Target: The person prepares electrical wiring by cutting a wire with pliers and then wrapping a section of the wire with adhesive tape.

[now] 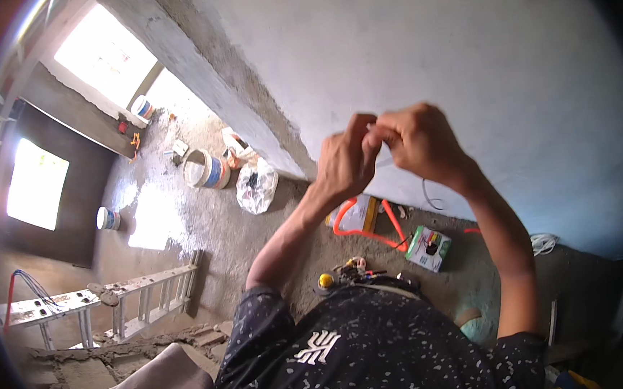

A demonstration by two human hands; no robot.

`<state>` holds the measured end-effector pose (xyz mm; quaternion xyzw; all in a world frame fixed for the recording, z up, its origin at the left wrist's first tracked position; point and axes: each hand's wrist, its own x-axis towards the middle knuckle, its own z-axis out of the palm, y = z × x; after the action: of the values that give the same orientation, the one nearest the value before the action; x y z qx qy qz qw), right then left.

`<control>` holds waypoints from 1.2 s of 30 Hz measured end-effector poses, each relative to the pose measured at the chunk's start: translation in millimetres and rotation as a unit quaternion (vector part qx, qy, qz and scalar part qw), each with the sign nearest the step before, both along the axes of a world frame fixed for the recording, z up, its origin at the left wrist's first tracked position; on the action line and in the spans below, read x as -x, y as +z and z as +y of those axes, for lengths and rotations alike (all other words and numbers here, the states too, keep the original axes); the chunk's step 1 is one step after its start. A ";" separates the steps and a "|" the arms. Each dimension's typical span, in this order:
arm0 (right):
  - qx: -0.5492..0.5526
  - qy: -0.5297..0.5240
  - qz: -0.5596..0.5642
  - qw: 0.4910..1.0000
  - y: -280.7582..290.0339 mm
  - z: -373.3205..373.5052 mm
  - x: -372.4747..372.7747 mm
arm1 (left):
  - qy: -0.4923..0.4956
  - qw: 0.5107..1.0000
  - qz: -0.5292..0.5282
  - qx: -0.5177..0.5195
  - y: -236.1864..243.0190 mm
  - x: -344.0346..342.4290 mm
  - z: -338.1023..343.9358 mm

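Note:
Both of my hands are raised together in front of the pale plastered wall (475, 53). My left hand (343, 157) is closed, its thumb and finger pinched against the right fingertips. My right hand (423, 137) is closed too, thumb and bent fingers meeting the left ones. A tiny whitish bit shows where the fingertips meet; what it is I cannot make out. A thin dark wire (431, 199) curves against the wall below my right hand; its upper end is hidden.
An orange flexible tube (361, 232) lies by a green-and-white box (429, 248) on the floor below. A white ladder (127, 301) lies lower left. Buckets (216, 171) and a clear plastic bag (257, 187) stand further left. A white cable coil (544, 243) lies at right.

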<state>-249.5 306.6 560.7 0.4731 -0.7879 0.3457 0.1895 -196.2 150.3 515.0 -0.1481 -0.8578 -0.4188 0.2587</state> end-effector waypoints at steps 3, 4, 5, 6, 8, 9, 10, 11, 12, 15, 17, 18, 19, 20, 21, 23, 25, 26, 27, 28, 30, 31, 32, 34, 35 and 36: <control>-0.014 0.002 -0.003 1.000 6.0 3.6 10.6 | -0.015 0.998 0.061 -0.013 14.0 13.1 -7.0; 0.007 0.008 0.019 1.000 28.2 2.8 7.6 | -0.020 0.999 0.042 -0.015 34.0 9.9 -9.2; 0.030 0.011 0.031 0.999 57.2 2.6 -3.0 | -0.026 0.995 0.079 -0.050 60.8 0.2 -7.4; 0.039 0.035 0.057 0.997 84.3 1.0 -16.3 | -0.028 0.989 0.119 -0.083 86.3 -9.2 -7.7; 0.033 0.011 0.110 0.993 77.5 -11.7 -32.3 | 0.040 0.986 0.162 0.000 44.2 -9.0 -15.1; -0.034 -0.046 0.067 0.996 33.1 -21.4 -21.5 | 0.104 0.975 0.177 0.082 -11.4 4.4 -25.5; -0.063 -0.043 -0.013 0.997 -23.2 -18.7 2.0 | 0.102 0.980 0.157 0.061 -38.9 13.7 -17.7; -0.059 -0.007 -0.058 0.997 -62.3 -10.7 13.1 | 0.107 0.984 0.135 0.045 -67.6 19.9 -13.1; 0.040 0.066 -0.116 0.990 -80.0 -4.9 14.4 | 0.016 0.993 0.054 -0.101 -66.7 12.2 0.9; 0.008 0.161 -0.469 0.869 -60.0 9.5 0.1 | 0.081 0.986 -0.008 -0.146 -24.7 -10.6 -5.3; 0.072 0.153 -0.408 0.897 -86.8 25.6 12.3 | 0.105 0.976 -0.082 -0.171 -9.6 -14.1 -26.6; 0.069 0.160 -0.407 0.897 -87.3 28.3 10.7 | 0.133 0.976 -0.057 -0.161 -5.8 -11.6 -35.5; 0.109 0.117 -0.382 0.910 -84.9 31.0 8.7 | 0.176 0.974 -0.103 -0.103 -16.6 -8.2 -46.4; 0.153 0.069 -0.353 0.920 -78.9 34.8 6.9 | 0.176 0.974 -0.102 -0.103 -16.3 -7.1 -43.5; 0.169 0.042 -0.261 0.950 -64.0 30.7 2.1 | 0.170 0.978 -0.112 -0.040 -17.9 -10.0 -40.0; 0.041 0.005 -0.120 0.992 -24.7 31.7 -6.0 | 0.161 0.978 -0.115 0.068 -18.5 -19.5 -37.7; -0.008 0.013 -0.031 0.999 -12.4 28.3 -13.3 | 0.127 0.987 -0.093 0.042 -14.5 -22.4 -30.7; 0.009 0.047 0.009 0.999 -11.9 22.9 -16.7 | 0.101 0.992 -0.073 0.012 -11.5 -24.4 -27.7; -0.021 0.040 -0.014 0.999 -3.0 21.6 -23.1 | 0.097 0.992 -0.067 0.031 -4.6 -26.4 -24.3; -0.022 0.040 -0.016 0.999 -0.1 18.2 -25.1 | 0.098 0.992 -0.069 0.030 -3.3 -25.8 -21.4; -0.029 0.015 0.005 0.999 3.7 13.3 -29.4 | 0.073 0.997 -0.017 0.038 -1.6 -22.2 -13.7; -0.037 -0.004 0.004 0.999 1.4 11.4 -30.9 | 0.079 0.996 -0.025 0.029 -1.4 -19.6 -11.5; -0.039 -0.005 0.001 0.999 4.1 10.7 -29.8 | 0.078 0.996 -0.028 0.028 0.7 -14.0 -11.9; 0.007 -0.012 0.047 0.999 16.6 10.1 -27.0 | 0.057 0.998 0.036 0.000 3.9 -6.4 -16.4; 0.041 0.007 0.045 0.998 37.6 12.2 -26.0 | 0.063 0.994 0.051 -0.069 26.2 -9.3 -19.4; 0.075 0.021 0.042 0.996 56.6 13.9 -26.6 | 0.067 0.986 0.065 -0.139 45.0 -12.3 -21.3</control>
<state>-222.9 320.5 617.3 0.4886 -0.7408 0.3873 0.2501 -183.9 129.0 559.9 -0.0797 -0.7807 -0.5047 0.3597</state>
